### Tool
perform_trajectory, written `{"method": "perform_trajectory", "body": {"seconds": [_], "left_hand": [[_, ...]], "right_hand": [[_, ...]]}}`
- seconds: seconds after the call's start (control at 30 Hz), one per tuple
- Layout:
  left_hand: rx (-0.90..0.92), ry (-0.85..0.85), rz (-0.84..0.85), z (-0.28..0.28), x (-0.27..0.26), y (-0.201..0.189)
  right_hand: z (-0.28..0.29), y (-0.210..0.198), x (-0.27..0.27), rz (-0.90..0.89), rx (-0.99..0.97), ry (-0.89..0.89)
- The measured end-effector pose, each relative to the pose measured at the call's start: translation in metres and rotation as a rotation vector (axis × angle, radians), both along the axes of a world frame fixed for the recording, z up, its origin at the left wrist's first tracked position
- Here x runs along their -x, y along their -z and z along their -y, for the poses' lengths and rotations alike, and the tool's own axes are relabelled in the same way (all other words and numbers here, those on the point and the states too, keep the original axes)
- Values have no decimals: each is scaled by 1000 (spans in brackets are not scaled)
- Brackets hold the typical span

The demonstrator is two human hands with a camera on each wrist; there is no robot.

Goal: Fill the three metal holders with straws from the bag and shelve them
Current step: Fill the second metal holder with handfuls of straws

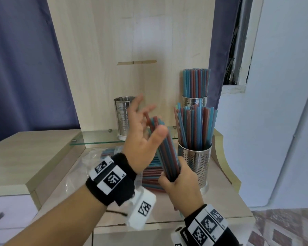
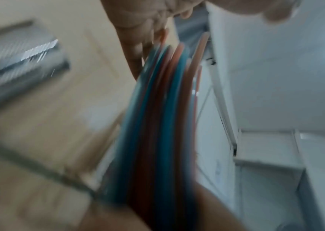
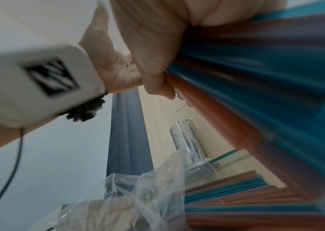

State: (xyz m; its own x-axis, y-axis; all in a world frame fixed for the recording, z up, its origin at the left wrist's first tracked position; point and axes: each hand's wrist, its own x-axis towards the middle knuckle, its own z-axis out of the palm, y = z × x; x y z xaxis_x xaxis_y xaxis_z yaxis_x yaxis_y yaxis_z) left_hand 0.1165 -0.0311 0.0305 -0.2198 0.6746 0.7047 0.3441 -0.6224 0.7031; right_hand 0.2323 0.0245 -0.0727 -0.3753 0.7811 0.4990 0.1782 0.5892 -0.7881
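My right hand [image 1: 178,180] grips the lower end of a bundle of blue and red straws [image 1: 164,148], tilted up and to the left; the same bundle of straws [image 3: 256,81] fills the right wrist view. My left hand [image 1: 142,128] is open with spread fingers, its palm against the bundle's upper part. An empty perforated metal holder [image 1: 124,118] stands on the glass shelf [image 1: 96,139]. A holder full of straws [image 1: 195,164] stands on the counter at the right, and another full holder [image 1: 194,101] stands behind it.
The clear plastic bag [image 1: 96,157] with more loose straws [image 1: 151,176] lies on the counter below my hands. A wooden back panel [image 1: 132,50] rises behind the shelf, a blue curtain [image 1: 25,68] hangs at the left, and a white wall stands at the right.
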Motion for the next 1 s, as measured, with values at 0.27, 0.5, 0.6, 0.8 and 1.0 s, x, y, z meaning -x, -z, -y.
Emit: {"method": "perform_trajectory", "body": {"seconds": [0.27,0.5,0.6,0.8,1.0], "left_hand": [[41,-361,-704,-13,9,-22],[-62,-174,-697,-8,-11,-17],[-179,-260,-702,-6,-11,-15],[-322,-269,-711,-3,-9,-5],[-273,-264,-788,-8,-8,4]], "right_hand": [[4,1,1,21,-1,44],[10,6,4,-203,12,-29],[2,3,1,-194,-9,-36],[-3,5,-5,-156,-1,-11],[0,3,-4,-191,5,-18]]}}
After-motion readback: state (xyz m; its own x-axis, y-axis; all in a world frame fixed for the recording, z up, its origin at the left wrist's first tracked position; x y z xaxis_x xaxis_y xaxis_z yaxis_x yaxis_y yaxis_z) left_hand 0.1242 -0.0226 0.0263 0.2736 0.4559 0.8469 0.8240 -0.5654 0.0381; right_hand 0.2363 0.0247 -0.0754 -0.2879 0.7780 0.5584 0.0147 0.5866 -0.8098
